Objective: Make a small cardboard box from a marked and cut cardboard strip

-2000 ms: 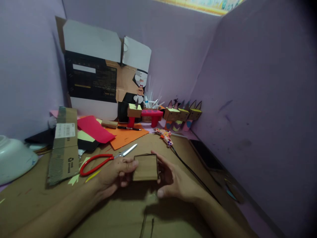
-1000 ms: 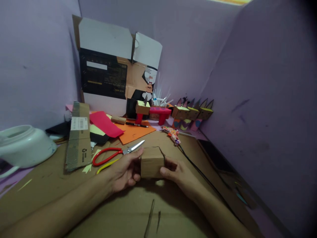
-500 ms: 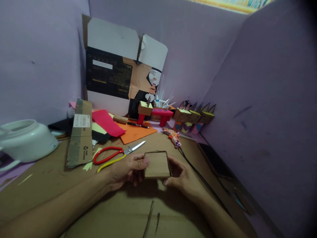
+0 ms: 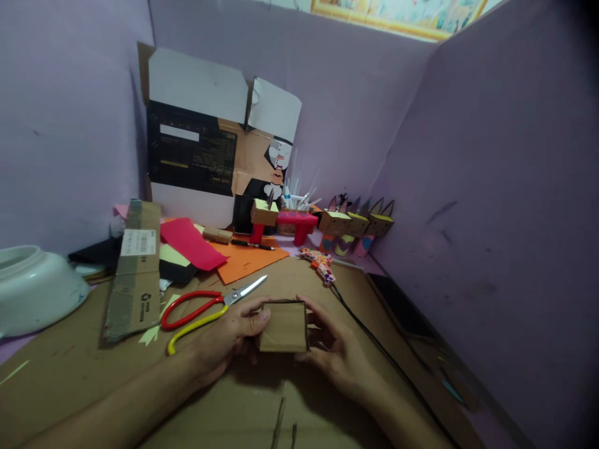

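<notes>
A small square cardboard box [image 4: 283,327] is held up over the work surface between both hands. My left hand [image 4: 241,333] grips its left side, thumb on the top face and the other fingers underneath. On the opposite side my right hand [image 4: 327,343] clasps the right edge, fingertips at the far corner and thumb at the near one. Just beyond my left wrist lie scissors [image 4: 224,302] with one red and one yellow handle, blades slightly apart. Two thin dark strips [image 4: 278,424] lie on the cardboard in front of me.
A white pot [image 4: 40,293] stands at left beside a long cardboard strip [image 4: 138,274]. Red paper [image 4: 191,243] and orange paper [image 4: 253,259] lie behind the scissors. A patterned glue gun [image 4: 321,267] trails a black cable. Several cardboard animal figures [image 4: 358,224] line the back right.
The view has shifted, so most things sit slightly lower and further left. Both hands keep their hold on the cardboard box, which looks little changed.
</notes>
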A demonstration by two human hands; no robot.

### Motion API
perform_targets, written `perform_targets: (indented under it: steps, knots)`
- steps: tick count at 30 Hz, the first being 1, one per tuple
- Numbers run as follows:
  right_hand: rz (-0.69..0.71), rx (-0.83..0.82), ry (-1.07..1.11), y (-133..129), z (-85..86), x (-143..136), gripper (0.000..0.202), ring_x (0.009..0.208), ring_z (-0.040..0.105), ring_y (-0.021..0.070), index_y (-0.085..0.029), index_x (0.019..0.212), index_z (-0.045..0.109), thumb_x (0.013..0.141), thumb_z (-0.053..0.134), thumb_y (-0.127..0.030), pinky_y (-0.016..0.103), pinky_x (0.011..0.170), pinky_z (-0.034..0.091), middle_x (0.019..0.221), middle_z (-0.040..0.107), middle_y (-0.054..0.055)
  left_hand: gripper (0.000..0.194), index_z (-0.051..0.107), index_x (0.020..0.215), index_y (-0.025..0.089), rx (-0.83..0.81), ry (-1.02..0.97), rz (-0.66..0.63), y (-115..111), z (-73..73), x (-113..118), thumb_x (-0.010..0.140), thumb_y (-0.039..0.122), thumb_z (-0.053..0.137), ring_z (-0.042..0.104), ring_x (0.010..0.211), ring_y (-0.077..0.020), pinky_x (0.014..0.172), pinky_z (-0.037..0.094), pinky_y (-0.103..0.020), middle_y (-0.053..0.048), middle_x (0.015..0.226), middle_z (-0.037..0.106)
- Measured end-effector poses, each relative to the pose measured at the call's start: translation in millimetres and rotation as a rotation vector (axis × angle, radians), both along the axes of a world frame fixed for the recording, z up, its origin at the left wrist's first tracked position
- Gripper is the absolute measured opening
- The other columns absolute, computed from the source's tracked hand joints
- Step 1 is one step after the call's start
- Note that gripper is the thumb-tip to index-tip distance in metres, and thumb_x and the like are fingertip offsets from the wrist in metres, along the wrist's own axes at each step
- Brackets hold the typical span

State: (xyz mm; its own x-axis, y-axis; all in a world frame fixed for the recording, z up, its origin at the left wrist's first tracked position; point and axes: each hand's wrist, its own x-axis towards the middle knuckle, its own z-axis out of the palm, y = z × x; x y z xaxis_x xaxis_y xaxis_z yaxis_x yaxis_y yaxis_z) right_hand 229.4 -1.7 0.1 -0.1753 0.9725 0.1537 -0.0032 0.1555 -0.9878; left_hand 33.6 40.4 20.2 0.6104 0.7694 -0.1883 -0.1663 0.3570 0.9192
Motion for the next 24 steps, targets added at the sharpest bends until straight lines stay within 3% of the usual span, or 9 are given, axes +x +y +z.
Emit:
perform_targets:
  steps: [5,9,12,16,21,24]
  knots:
    - [0.009,0.023,0.017,0.4,-2.1,0.8,0.066,0.106,0.054,0.0248,-0.031,0.118,0.054,0.059,0.078,-0.012,0.036,0.08,0.052,0.125,0.048,0.005,0.045,0.053,0.116,0.018,0.001,-0.003,0.022,2.1,-2.9,2.0,0.077,0.038,0.061,0.055,0.061,-0.0127,0.042,0.046,-0.018,-0.004,0.079,0.056]
    - [0.01,0.04,0.023,0.0,-1.9,2.2,0.063,0.11,0.053,0.0253,-0.031,0.12,0.052,0.064,0.075,-0.015,0.037,0.083,0.051,0.127,0.047,0.006,0.048,0.049,0.121,0.019,0.131,0.048,0.01,0.5,-2.8,1.7,0.079,0.041,0.059,0.055,0.065,-0.0128,0.045,0.048,-0.02,-0.005,0.089,0.057]
    - [0.02,0.063,0.033,-0.7,-0.9,3.2,0.057,0.11,0.053,0.0243,-0.03,0.122,0.05,0.07,0.069,-0.015,0.038,0.086,0.048,0.129,0.046,0.007,0.056,0.043,0.126,0.019,0.241,0.105,-0.027,-2.4,0.3,-0.9,0.078,0.043,0.059,0.056,0.079,-0.0175,0.054,0.051,-0.024,-0.01,0.106,0.057]
    - [0.041,0.074,0.044,-1.4,-0.2,2.3,0.053,0.114,0.051,0.0244,-0.031,0.12,0.05,0.072,0.065,-0.012,0.038,0.087,0.048,0.129,0.045,0.007,0.065,0.039,0.129,0.02,0.254,0.08,-0.114,-2.7,3.3,-3.6,0.073,0.041,0.065,0.053,0.101,-0.0247,0.065,0.05,-0.026,-0.011,0.122,0.053]
    - [0.032,0.155,-0.061,-0.1,-4.0,0.4,0.052,0.115,0.05,0.0222,-0.031,0.115,0.051,0.072,0.059,-0.004,0.035,0.088,0.047,0.128,0.045,0.005,0.062,0.044,0.123,0.017,0.312,0.043,-0.051,-1.4,-3.6,-0.1,0.069,0.033,0.069,0.051,0.111,-0.0273,0.089,0.045,-0.035,-0.011,0.121,0.056]
    - [0.011,0.27,-0.198,1.5,-7.8,0.3,0.055,0.12,0.045,0.0211,-0.031,0.115,0.049,0.071,0.052,0.003,0.035,0.093,0.043,0.13,0.044,0.005,0.062,0.042,0.123,0.017,0.365,0.068,-0.015,-2.7,-10.9,2.5,0.069,0.03,0.07,0.052,0.111,-0.0287,0.093,0.043,-0.04,-0.012,0.122,0.054]
